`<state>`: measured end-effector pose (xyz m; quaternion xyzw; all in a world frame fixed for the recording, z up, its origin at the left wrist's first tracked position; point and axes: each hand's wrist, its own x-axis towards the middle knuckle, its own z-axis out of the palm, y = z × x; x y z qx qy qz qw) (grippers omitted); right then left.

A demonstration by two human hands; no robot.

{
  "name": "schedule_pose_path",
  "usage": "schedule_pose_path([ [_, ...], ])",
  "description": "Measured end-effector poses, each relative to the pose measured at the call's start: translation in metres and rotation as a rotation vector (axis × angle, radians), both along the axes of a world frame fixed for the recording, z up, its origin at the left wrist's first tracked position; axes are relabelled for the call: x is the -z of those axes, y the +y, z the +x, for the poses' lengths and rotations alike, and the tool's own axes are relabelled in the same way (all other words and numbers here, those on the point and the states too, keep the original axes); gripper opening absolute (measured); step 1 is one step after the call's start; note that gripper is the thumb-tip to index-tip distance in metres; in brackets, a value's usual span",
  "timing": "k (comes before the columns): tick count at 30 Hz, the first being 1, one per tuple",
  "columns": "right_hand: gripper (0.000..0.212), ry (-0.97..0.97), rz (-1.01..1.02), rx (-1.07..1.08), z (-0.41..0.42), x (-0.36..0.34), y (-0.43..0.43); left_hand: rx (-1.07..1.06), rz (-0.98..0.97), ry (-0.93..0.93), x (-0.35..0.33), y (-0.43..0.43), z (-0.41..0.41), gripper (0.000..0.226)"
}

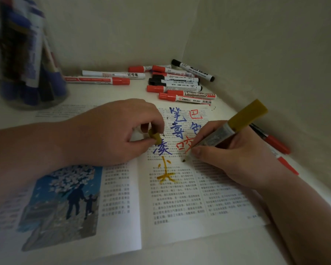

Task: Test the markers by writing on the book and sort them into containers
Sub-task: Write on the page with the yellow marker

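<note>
Marker check: the yellow marker (232, 125) sits in the right hand (237, 159), fingers wrapped round the barrel in a writing grip. Its tip (184, 160) is on the right page of the book (180, 207) or just above it; I can't tell which. Over by the fold, the left hand (111, 131) rests on the paper and pinches the cap (155, 138) between thumb and fingers, pinning the page flat.

Just left of the tip are the yellow strokes (165, 174), bold and clear under blue and red characters, so this pen looks like a working one.

To do this step well, go light on the pressure: one short stroke in a bare patch between the print lines says enough. The left hand's weight belongs near the fold so the book can't spring up mid-stroke. The writing wrist lies right of the wet yellow — good, no smearing there.

Capping comes next, I'd say. Bring the cap straight onto the tip and push until it seats, or the pen dries out in storage.

For sorting, the jar (29, 73) at back left holds blue-capped pens, though it's blurred. The pile (177, 87) lies at the back by the wall, and two red markers (275, 145) lie beside the right wrist. Which container takes yellow, I can't tell.
</note>
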<state>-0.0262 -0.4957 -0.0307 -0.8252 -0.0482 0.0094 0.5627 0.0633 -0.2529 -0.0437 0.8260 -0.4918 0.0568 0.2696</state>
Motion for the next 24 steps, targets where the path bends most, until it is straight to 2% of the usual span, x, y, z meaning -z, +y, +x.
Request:
schedule_pose_path([
  [3,0.008,-0.019,0.059,-0.046,-0.0002,-0.0006,0.0007,-0.022,-0.011,0.021,-0.0011,-0.0004,-0.002,0.009],
  [5,0.011,-0.029,0.08,-0.057,0.0001,-0.0007,0.0005,-0.028,-0.022,0.021,-0.0022,-0.0005,-0.0031,0.012],
  [10,0.01,-0.043,0.036,-0.012,0.0032,-0.0011,-0.0004,-0.063,-0.082,0.058,-0.0027,0.0004,-0.0039,0.01],
  [14,0.014,-0.025,0.057,-0.024,0.0016,-0.0003,-0.0011,-0.022,-0.096,-0.002,-0.0017,-0.0017,-0.0018,0.029],
  [17,0.014,-0.028,0.026,-0.065,-0.0008,0.0003,-0.0001,0.001,-0.119,-0.025,-0.0008,-0.0028,-0.0011,0.034],
  [24,0.009,-0.034,0.06,-0.046,0.0023,-0.0008,-0.003,-0.01,-0.192,0.017,-0.0048,-0.0017,-0.0043,0.017],
])
